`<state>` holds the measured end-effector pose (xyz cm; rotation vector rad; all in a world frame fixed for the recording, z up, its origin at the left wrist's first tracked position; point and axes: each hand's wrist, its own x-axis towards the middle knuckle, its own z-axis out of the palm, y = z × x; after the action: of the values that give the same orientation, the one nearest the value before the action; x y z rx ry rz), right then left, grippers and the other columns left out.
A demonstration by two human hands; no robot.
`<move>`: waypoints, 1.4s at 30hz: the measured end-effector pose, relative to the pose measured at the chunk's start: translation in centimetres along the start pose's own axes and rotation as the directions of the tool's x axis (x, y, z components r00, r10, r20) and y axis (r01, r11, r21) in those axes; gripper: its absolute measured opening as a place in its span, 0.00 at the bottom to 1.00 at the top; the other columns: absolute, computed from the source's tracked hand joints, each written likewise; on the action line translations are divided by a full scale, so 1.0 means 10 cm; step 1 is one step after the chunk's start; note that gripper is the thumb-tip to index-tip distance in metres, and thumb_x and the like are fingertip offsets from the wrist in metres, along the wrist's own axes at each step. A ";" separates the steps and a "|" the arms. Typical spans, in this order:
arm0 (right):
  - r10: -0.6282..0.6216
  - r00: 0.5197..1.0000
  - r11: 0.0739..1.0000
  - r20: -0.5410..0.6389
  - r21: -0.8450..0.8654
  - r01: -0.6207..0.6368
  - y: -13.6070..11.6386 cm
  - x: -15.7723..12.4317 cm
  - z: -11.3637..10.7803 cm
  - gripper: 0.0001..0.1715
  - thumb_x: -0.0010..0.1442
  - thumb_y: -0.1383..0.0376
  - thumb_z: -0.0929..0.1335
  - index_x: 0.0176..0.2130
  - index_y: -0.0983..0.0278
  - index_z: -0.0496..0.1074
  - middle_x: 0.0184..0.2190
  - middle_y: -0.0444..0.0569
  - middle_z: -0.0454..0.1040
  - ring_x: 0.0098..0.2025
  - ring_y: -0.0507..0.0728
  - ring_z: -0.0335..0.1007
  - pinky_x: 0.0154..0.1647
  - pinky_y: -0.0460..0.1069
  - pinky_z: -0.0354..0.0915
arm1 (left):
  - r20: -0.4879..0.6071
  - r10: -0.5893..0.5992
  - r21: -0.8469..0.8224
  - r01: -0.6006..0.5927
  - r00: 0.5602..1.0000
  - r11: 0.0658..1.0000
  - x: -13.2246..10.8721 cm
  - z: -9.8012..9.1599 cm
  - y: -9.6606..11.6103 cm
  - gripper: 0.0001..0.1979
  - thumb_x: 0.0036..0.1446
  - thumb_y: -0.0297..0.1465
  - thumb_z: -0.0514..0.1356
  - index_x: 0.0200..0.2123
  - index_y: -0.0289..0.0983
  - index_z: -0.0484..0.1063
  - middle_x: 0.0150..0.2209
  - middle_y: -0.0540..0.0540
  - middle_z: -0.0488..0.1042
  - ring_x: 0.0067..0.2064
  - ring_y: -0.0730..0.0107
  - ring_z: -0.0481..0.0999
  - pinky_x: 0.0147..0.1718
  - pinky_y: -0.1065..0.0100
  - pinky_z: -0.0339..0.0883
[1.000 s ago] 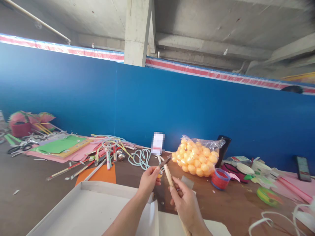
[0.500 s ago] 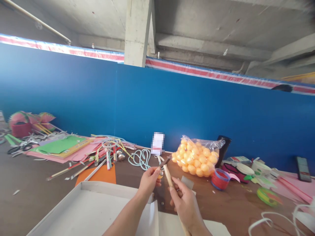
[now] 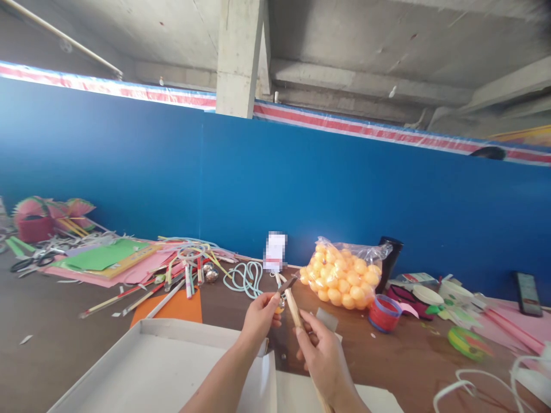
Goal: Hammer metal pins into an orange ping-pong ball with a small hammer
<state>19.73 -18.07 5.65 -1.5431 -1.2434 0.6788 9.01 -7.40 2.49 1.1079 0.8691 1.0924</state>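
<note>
Through my remote link, I have the left hand [image 3: 261, 315] pinching a dark strip [image 3: 287, 284] just beside the pale stick [image 3: 294, 308] my right hand [image 3: 323, 354] grips above the surface [image 3: 364, 353], seemingly a positioning step calling for steadiness next.

Wooden stick [image 3: 294, 310]: middle hidden by right hand [image 3: 322, 353], lower end cropped. Dark piece [image 3: 286, 284] in left hand [image 3: 262, 316] — too small to identify. Card [image 3: 275, 251], table's [image 3: 387, 358] far edge: pixelated, unreadable. White tray [image 3: 150, 367], toward near edge — bottom cropped.
</note>
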 end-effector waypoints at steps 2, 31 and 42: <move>-0.005 1.000 1.000 0.007 0.010 0.005 0.01 0.00 0.00 0.26 0.54 0.57 0.64 0.51 0.66 0.67 0.23 0.46 0.73 0.18 0.52 0.66 0.15 0.43 0.61 | -0.001 -0.001 0.011 0.001 1.000 1.000 0.00 0.00 0.01 0.24 0.42 0.48 0.60 0.34 0.32 0.71 0.25 0.48 0.69 0.23 0.75 0.69 0.21 0.72 0.66; -0.003 1.000 0.998 -0.012 0.063 0.004 0.22 0.06 0.04 0.26 0.56 0.55 0.62 0.51 0.63 0.65 0.28 0.47 0.74 0.18 0.51 0.65 0.12 0.43 0.60 | -0.016 0.033 0.032 -0.033 0.999 0.999 0.00 -0.01 -0.04 0.23 0.43 0.46 0.60 0.35 0.32 0.72 0.26 0.46 0.71 0.24 0.74 0.70 0.21 0.72 0.66; 0.031 0.999 0.994 0.036 0.100 -0.034 0.28 0.09 0.03 0.25 0.56 0.55 0.61 0.51 0.63 0.64 0.31 0.48 0.72 0.18 0.49 0.66 0.11 0.42 0.60 | -0.040 0.031 0.058 -0.029 0.999 0.998 -0.02 0.02 0.00 0.22 0.45 0.45 0.58 0.34 0.32 0.71 0.27 0.46 0.70 0.24 0.74 0.70 0.21 0.72 0.66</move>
<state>20.80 -16.99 3.09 -1.4774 -1.1938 0.7804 9.13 -7.63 2.51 1.1526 0.9237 1.1247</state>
